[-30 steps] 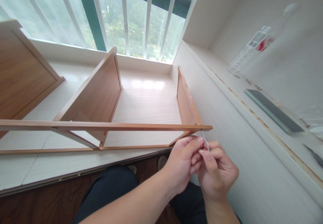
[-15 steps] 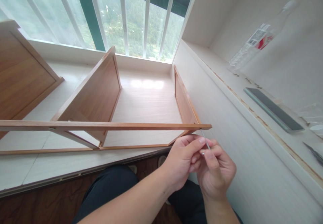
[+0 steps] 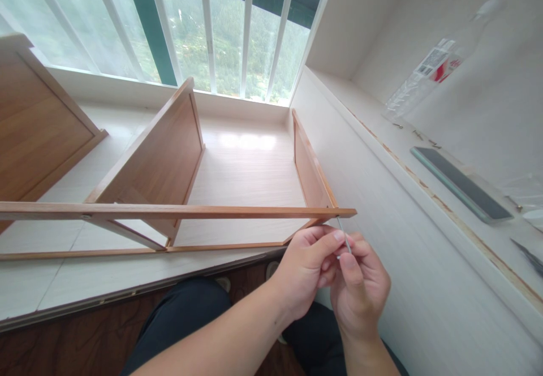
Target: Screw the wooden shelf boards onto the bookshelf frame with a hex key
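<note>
Both hands meet at the right end of a wooden shelf frame (image 3: pixel 237 212) that lies on its side. Between the fingers is a thin metal hex key (image 3: pixel 345 239), its far tip at a hole near the end of the frame's long rail. My left hand (image 3: pixel 307 268) is closed, thumb and fingertips pinching the key's shaft. My right hand (image 3: pixel 360 285) grips the key's near end between thumb and fingers; its bent short part is mostly hidden. A wooden shelf board (image 3: pixel 311 158) joins the rail just behind the hands.
A white panel (image 3: pixel 382 206) runs close beside my right hand. On the ledge to the right are a clear plastic bottle (image 3: pixel 436 65), several small screws (image 3: pixel 418 134) and a phone (image 3: pixel 462 184). A barred window (image 3: pixel 186 31) is behind the frame.
My right hand has shifted slightly left, and its thumb has turned a little with the near end of the hex key. My left hand and the wooden frame stay in place.
</note>
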`<state>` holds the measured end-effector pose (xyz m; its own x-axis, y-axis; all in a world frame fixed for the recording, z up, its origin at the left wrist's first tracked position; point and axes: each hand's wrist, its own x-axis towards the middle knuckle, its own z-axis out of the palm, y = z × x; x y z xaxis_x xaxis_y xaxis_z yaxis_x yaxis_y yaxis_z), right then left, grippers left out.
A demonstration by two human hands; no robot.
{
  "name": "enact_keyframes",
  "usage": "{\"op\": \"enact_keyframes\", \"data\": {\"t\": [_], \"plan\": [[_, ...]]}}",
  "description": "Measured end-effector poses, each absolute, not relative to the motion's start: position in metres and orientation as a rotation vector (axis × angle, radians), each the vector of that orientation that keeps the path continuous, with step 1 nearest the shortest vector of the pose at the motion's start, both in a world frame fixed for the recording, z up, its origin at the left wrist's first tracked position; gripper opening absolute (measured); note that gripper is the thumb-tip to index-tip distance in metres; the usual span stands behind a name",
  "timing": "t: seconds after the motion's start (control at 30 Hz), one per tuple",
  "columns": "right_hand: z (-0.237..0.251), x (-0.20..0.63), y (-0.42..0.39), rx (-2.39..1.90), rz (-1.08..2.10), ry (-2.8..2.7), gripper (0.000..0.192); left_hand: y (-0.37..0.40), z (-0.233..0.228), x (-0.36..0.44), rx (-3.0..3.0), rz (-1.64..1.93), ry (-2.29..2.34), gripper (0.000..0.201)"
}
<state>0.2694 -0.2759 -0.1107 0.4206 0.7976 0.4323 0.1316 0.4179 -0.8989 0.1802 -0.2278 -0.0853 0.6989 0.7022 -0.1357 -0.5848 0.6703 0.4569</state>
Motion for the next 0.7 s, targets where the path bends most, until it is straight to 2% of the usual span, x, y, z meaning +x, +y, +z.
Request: {"op": "enact_keyframes", "data": {"t": [0.3, 0.7], "plan": [[-0.115, 0.273, -0.281, -1.087, 0.633, -1.089, 0.015, -0.23, -0.085, 0.178, 0.367, 0.748, 0.337, 0.033], [-0.115, 0.27, -0.282, -1.102, 0.669, -1.018, 0.021, -0.235, -0.086, 0.18, 0.323, 0.727, 0.414, 0.026]]}}
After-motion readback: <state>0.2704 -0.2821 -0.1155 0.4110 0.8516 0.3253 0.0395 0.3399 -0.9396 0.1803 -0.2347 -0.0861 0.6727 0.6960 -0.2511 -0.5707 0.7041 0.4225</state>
